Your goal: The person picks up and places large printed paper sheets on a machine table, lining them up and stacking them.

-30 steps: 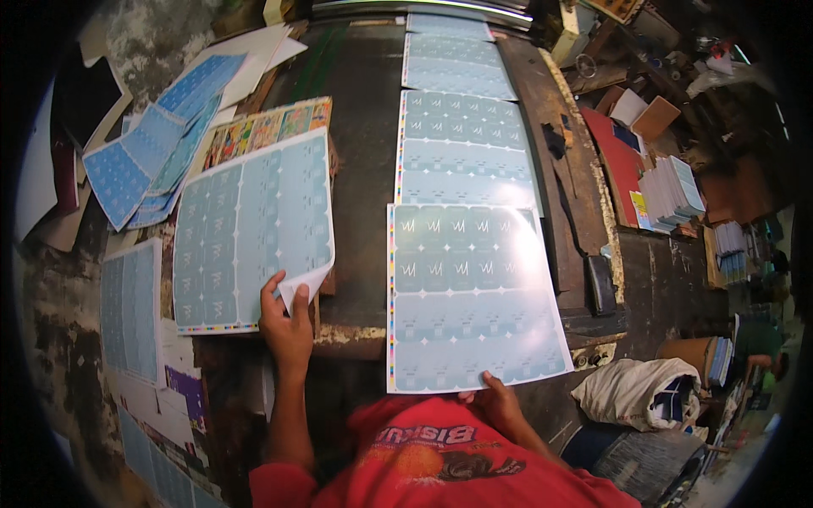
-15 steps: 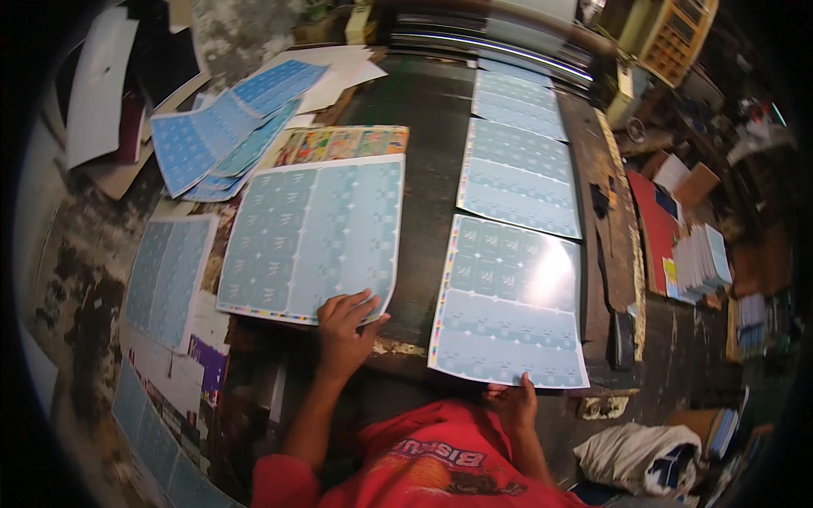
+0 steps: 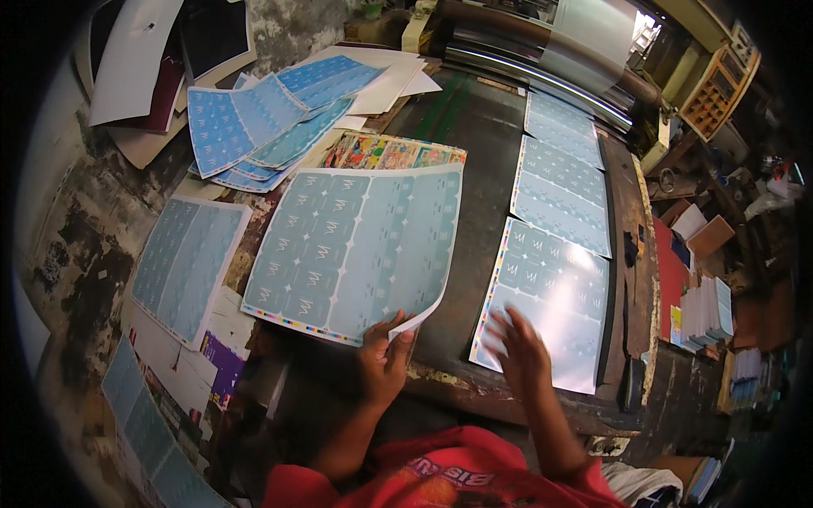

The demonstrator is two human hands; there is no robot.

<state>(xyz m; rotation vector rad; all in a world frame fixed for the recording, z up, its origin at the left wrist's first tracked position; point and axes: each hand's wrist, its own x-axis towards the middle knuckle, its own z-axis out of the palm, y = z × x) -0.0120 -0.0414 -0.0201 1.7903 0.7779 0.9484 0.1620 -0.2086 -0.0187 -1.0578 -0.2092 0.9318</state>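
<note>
A stack of pale blue-green printed sheets (image 3: 356,245) lies on the left of the dark machine table. My left hand (image 3: 385,360) pinches the near right corner of its top sheet, which curls upward there. To the right, a glossy printed sheet (image 3: 559,288) of the same design lies on the dark machine bed (image 3: 461,305). Over its near left edge hovers my right hand (image 3: 521,347), somewhat blurred, fingers apart and holding nothing. Beyond that sheet, more printed sheets (image 3: 563,190) run in an overlapping line toward the metal rollers (image 3: 533,72).
Bright blue printed sheets (image 3: 246,118) lie loosely at the back left. Another printed stack (image 3: 190,262) sits at the left, with long printed sheets (image 3: 152,432) below it. A control box (image 3: 720,89) stands at the far right, above several bundles of paper (image 3: 707,313).
My right hand has let go of the right sheet's near edge and risen over it. My left hand has gone from resting on the stack's corner to pinching and lifting it. The view has shifted.
</note>
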